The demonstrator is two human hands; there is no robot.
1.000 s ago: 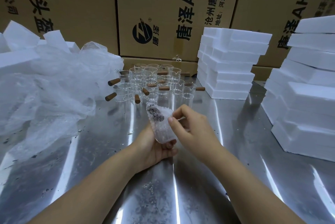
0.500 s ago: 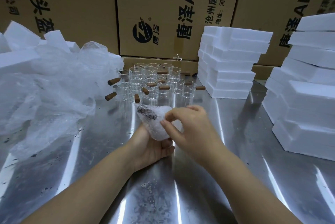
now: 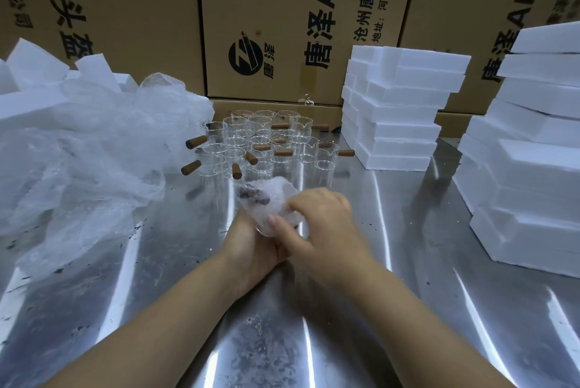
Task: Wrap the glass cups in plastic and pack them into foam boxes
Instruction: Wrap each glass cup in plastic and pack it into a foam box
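As held, wrapped cup (image 3: 272,203): gripped from below by L hand (image 3: 251,249); R hand (image 3: 320,227) pinched its plastic.
Foam boxes (image 3: 398,111): stacked, insides hidden.

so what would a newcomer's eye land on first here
Dead centre, the left hand and right hand grip a plastic-wrapped cup over the shiny metal table. Behind them stands a cluster of glass cups with brown handles, flanked by a heap of plastic on the left and white foam boxes stacked on the right.
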